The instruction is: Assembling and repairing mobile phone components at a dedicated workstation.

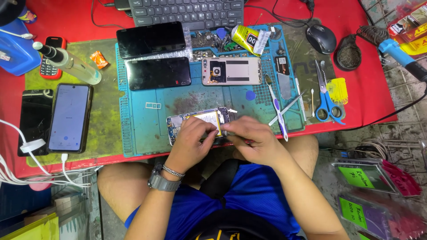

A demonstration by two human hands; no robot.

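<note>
Both hands meet over the opened phone (199,124) at the near edge of the work mat (147,133). My left hand (192,135) curls over the phone's lower side, fingers bent and pressing on it, which I judge keeps the body from sliding on the mat. My right hand (249,138) comes in from the other side, fingertips drawn together at the phone's right end; it seems to pinch something small there, but I cannot tell what, as my fingers cover it. A metal watch (162,181) and a chain bracelet sit on my left wrist.

The phone lies back-off, flat; its pale battery with a yellow edge and the bare board parts show between my hands.

Just right of my right hand: a white and purple toothbrush (277,109), slim metal picks, then blue-handled scissors (326,100) farther out, all within reach.

Beyond my hands, farther up the teal, ribbed, scuffed mat: a pale gold back cover (231,71) lying inside-up, and two dark glossy phones (158,73) stacked one above the other. A yellow glue tube (247,39) lies past those, near the keyboard (187,13).

Well left of my left hand, on a green pad: a lit phone (70,118) on a white cable, a cracked dark screen beside it, and a clear bottle (66,62).

Far right: a black mouse (321,38).
</note>
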